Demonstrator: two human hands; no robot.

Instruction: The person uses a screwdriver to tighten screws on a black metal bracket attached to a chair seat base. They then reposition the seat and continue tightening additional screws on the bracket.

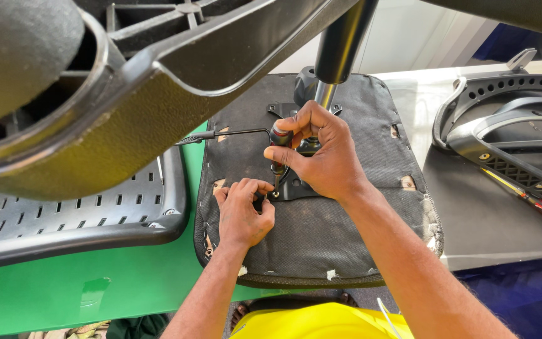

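- Screwdriver [278, 145]: upright over the black metal plate [296, 186] in the middle of the upturned seat; dark handle with a red band, tip down at a hole near the plate's left edge.
- My left hand [244, 212]: nearest to me, fingers curled in, tips pinched at the screwdriver tip. Whether they hold a screw I cannot tell.
- My right hand [318, 152]: closed round the screwdriver handle, thumb and fingers wrapped tight.
- Seat [321, 235]: one, underside up, covered in black cloth stapled round the edge, with small tears showing pale wood. It rests across the green table [95, 289] and the grey table [490, 226].
- Lever [233, 133]: thin black rod reaching left from the plate, ending in a flat tip.
- Chair column [337, 50]: black tube with a bright metal neck, rising from the far end of the plate.
- Slotted plastic shell [76, 213]: grey, left of the seat, on the green table.
- Second screwdriver [528, 199]: red and yellow handle, lying on the grey table, well apart from my hands.
- Armrest parts [509, 119]: dark plastic, perforated, far right.
- Chair base [127, 94]: large dark piece, upper left, close to the camera.
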